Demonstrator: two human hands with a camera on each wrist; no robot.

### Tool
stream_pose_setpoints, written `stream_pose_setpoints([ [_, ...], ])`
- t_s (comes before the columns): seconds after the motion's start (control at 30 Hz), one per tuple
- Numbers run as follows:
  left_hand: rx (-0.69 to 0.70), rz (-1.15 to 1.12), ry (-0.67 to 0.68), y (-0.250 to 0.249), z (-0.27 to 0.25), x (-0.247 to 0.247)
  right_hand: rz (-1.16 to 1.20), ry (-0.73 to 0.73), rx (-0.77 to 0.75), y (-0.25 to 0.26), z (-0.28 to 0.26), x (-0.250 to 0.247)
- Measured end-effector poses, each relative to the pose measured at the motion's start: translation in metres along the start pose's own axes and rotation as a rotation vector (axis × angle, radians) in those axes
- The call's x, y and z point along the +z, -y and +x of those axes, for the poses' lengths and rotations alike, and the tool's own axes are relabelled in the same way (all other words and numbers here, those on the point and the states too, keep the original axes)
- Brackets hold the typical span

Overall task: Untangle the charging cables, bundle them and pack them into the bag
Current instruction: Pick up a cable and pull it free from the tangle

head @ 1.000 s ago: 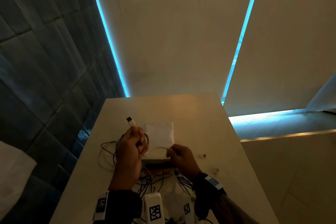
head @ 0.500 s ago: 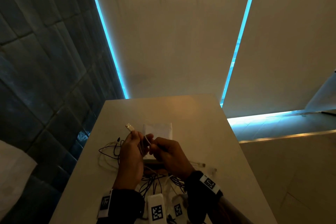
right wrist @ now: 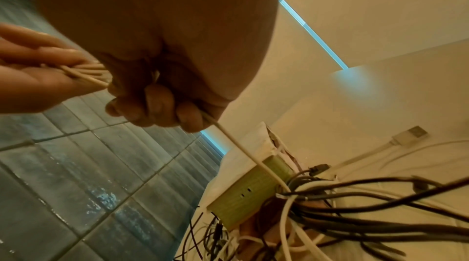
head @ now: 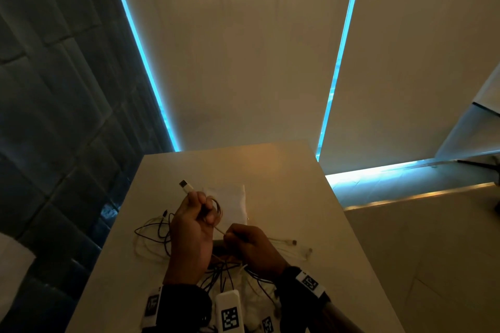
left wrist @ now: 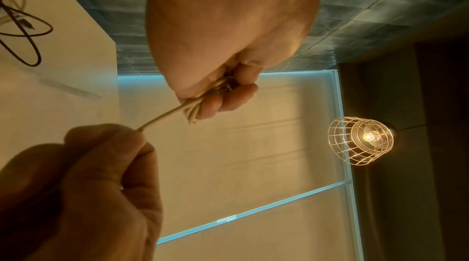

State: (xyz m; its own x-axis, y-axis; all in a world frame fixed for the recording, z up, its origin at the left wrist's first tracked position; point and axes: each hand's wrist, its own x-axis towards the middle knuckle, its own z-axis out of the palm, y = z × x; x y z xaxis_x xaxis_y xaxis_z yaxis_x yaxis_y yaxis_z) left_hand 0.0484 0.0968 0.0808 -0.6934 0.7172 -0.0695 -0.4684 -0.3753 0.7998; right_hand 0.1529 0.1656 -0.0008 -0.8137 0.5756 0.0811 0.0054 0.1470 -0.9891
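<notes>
My left hand (head: 201, 209) is raised over the table (head: 284, 178) and grips several coils of a white cable (left wrist: 195, 113). The cable's USB plug (head: 184, 186) sticks up above the fist. From the coils a taut strand (head: 219, 230) runs to my right hand (head: 238, 238), which pinches it in curled fingers (right wrist: 152, 107). Below that hand the white cable (right wrist: 243, 149) drops into a tangle of black and white cables (right wrist: 342, 211). A white bag (head: 234, 201) lies flat behind both hands.
More loose black and white cable loops (head: 151, 235) lie left of my hands near the table's left edge. A green box (right wrist: 250, 192) sits against the tangle. White plug ends (head: 293, 242) lie to the right. A caged lamp (left wrist: 360, 141) hangs overhead.
Half a second ago my right hand was up against the left hand's coils; it has since drawn back down and right, pulling a strand taut. The left hand stays raised with its coils.
</notes>
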Motion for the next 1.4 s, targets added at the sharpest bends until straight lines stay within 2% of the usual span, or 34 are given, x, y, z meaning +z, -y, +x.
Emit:
stream_pose_setpoints([
  [0.63,0.058,0.035,0.055,-0.019,0.0,-0.009,-0.102,-0.025,0.131,-0.053,0.012,0.005],
  [0.83,0.063,0.039,0.034,-0.031,0.003,-0.016,-0.201,-0.082,0.158,-0.073,0.015,0.008],
  [1.13,0.055,0.299,-0.045,-0.024,0.009,-0.02,-0.09,-0.269,0.115,-0.032,0.032,0.005],
  [1.4,-0.108,0.581,-0.149,0.001,0.015,-0.027,0.079,-0.235,-0.043,0.007,0.03,0.012],
])
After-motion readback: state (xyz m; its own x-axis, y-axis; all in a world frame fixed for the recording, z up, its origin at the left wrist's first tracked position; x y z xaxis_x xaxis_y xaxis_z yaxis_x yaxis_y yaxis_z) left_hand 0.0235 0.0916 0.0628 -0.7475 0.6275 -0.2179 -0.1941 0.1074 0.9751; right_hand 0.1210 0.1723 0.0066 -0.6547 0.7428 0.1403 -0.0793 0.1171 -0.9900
